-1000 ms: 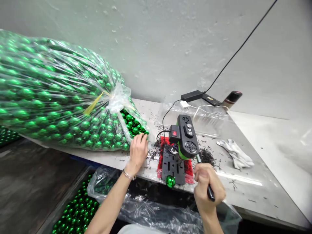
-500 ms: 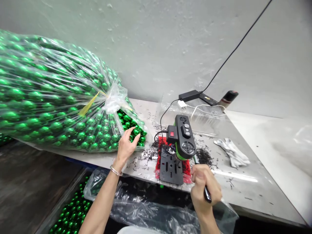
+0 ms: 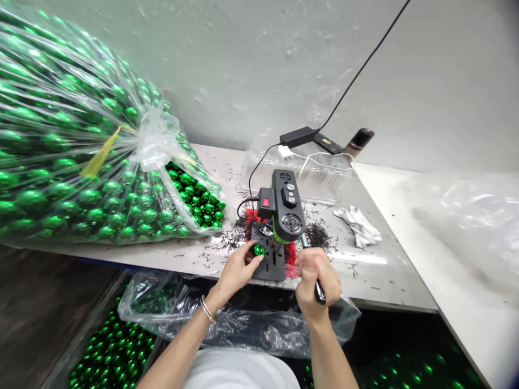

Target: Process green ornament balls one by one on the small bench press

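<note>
Between the thumb and fingers of my left hand [image 3: 240,266] is a shiny green ball ornament [image 3: 258,249], held over the slotted black base plate [image 3: 268,265] of a small bench press. The black press head [image 3: 287,205], with round vents and buttons, stands above the plate. My right hand [image 3: 318,278] is wrapped around the black-ended lever [image 3: 320,293] at the press's right side. To the left, a big clear bag [image 3: 101,210] full of the same green balls lies with a torn opening, where loose balls [image 3: 198,200] show.
Black shavings [image 3: 317,235] and a red sheet [image 3: 291,253] lie around the press. White gloves [image 3: 359,226] rest to the right. Behind are a clear plastic tray [image 3: 324,186], a power adapter [image 3: 298,137] and cables. Below the table edge, a plastic-lined bin [image 3: 117,346] holds green balls.
My left hand has moved right from the bag's opening to the press plate, carrying a green ball. My right hand stays on the lever. The whole view has shifted slightly.
</note>
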Motion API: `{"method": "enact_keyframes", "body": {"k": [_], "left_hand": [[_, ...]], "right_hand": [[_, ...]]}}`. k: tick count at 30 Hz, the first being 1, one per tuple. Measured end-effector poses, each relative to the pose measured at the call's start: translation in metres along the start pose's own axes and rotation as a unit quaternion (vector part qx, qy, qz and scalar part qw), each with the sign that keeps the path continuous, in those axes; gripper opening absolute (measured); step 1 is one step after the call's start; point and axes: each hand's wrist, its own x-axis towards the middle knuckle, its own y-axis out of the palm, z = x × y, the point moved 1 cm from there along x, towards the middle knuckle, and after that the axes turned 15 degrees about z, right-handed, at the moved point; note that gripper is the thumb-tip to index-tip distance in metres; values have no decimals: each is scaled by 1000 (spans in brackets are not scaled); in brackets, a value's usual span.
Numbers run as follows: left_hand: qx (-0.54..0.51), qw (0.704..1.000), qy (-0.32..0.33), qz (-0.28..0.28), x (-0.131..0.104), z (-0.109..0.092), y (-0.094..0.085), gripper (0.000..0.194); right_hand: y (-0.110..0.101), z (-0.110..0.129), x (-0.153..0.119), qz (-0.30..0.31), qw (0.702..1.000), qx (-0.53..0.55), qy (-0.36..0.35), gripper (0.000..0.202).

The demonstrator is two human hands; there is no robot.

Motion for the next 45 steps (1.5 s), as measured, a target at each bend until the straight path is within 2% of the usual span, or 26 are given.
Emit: {"method": "enact_keyframes", "body": {"k": [2,5,12,22,25,32,35,40,42,45], "left_hand": [[120,992,35,0,1,-3,4,34],[223,973,66,-3,5,-10,7,30],[316,939,133,14,15,-5,12,32],[301,939,162,-24,20,11,18,32],[295,942,159,-21,20,14,18,31],[292,942,162,-18,20,14,19,31],[291,942,164,-20,20,15,19,31],[290,943,160,-18,19,15,20,31],[288,944,159,-21,20,15,20,31],[279,946,163,-32,23,15,21,30]], "right_hand": [[0,1,0,5,1000,-7,5,29],[-1,2,0,11,1000,-14,10,27],[-1,1,-2,12,1000,-15,7,25],[3,-8,-17,7,1000,14,5,26],[13,-21,-31,-1,1000,-5,-11,26],[36,-46,-57,-68,995,-53,-50,32],[38,-50,-58,-67,994,-54,-61,32],[38,-54,-58,-22,993,-73,-92,30],[36,-50,-54,-22,993,-72,-91,31],[24,-32,-38,-36,997,-38,-53,32]]}}
